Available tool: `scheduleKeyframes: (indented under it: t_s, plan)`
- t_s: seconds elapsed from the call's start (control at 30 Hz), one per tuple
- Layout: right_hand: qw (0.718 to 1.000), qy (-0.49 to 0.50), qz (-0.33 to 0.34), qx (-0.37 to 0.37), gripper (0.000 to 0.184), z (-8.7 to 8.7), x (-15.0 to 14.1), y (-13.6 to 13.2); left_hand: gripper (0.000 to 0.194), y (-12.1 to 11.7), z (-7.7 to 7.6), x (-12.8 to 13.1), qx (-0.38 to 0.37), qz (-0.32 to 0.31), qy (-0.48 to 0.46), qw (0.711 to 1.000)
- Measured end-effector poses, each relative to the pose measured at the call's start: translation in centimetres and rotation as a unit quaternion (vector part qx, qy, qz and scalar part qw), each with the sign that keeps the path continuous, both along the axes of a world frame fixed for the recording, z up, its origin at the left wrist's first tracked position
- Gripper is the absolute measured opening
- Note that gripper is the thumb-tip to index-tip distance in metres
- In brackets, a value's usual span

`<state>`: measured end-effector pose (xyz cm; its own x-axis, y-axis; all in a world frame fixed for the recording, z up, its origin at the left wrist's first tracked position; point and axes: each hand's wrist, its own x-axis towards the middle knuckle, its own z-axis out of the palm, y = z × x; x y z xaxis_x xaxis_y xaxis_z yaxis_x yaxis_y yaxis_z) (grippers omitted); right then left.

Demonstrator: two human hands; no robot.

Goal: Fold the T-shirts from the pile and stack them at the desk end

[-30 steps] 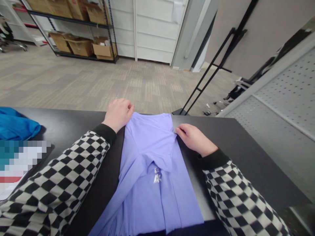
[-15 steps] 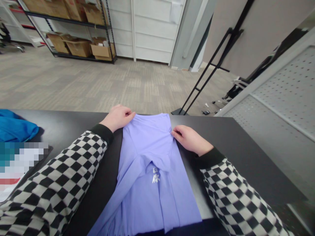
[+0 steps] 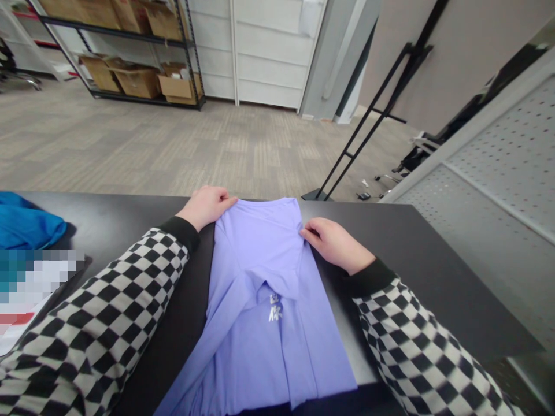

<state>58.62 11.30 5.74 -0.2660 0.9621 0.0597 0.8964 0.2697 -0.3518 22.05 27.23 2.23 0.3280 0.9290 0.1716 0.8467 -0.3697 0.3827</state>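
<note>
One lilac shirt (image 3: 269,242), part-folded on our black table (image 3: 403,248), neckline (image 3: 269,202) farthest from us: our left hand (image 3: 204,208), thumb since lowered, pinches its left corner, our right hand (image 3: 337,241) the opposite edge, fingertips together on cloth, so both sides seem steadied.

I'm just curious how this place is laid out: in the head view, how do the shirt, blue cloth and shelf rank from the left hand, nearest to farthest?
From the left hand:
1. Shirt: at its fingertips, just to the right.
2. Blue cloth: off to the left, on the same table.
3. Shelf: farthest, across the floor.
</note>
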Motion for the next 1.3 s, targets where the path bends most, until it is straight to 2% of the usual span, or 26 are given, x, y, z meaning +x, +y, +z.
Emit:
scheduleKeyframes:
  t_s: [0.33, 0.43, 0.5, 0.6, 0.7, 0.8, 0.87, 0.97, 1.07, 1.2, 1.3]
  plan:
    - [1.000, -0.006, -0.020, 0.020, 0.024, -0.8, 0.1, 0.3, 0.040, 0.0, -0.3, 0.1, 0.010, -0.017, -0.005, 1.000]
    - [0.998, -0.017, -0.024, 0.061, 0.020, -0.2, -0.3, -0.1, 0.034, -0.2, -0.2, 0.2, 0.034, -0.031, -0.004, 0.999]
    - [0.995, -0.011, -0.014, 0.102, 0.027, 0.5, -1.5, -0.8, 0.031, -0.6, 0.1, 0.3, 0.070, -0.034, -0.013, 0.997]
    - [0.989, 0.026, 0.062, 0.132, 0.037, 1.2, -4.3, -2.2, 0.027, -1.5, 0.7, 0.4, 0.124, -0.025, -0.043, 0.991]
    - [0.981, 0.032, 0.159, 0.109, 0.047, 0.6, -7.0, -3.1, 0.020, -3.4, 1.3, 0.1, 0.158, -0.012, -0.079, 0.984]
    - [0.979, -0.021, 0.194, 0.056, 0.056, -0.7, -8.6, -3.1, 0.017, -6.9, 1.4, -0.7, 0.166, 0.007, -0.123, 0.978]
    - [0.978, -0.060, 0.198, 0.022, 0.060, -1.5, -8.9, -2.7, 0.016, -10.2, 1.1, -1.6, 0.154, 0.017, -0.157, 0.975]
    - [0.976, -0.091, 0.196, 0.002, 0.065, -2.1, -8.7, -2.2, 0.015, -16.4, 0.6, -3.4, 0.100, 0.022, -0.197, 0.975]
    - [0.975, -0.103, 0.198, -0.001, 0.065, -2.4, -8.4, -2.0, 0.017, -23.0, 0.5, -5.4, 0.057, 0.007, -0.193, 0.980]
    - [0.975, -0.117, 0.184, -0.027, 0.064, -1.4, -8.9, -1.6, 0.018, -31.0, 0.2, -7.3, 0.078, -0.002, -0.175, 0.981]
    - [0.981, -0.111, 0.159, -0.028, 0.060, 1.1, -10.3, -2.0, 0.017, -36.2, -0.6, -7.5, 0.126, 0.006, -0.217, 0.968]
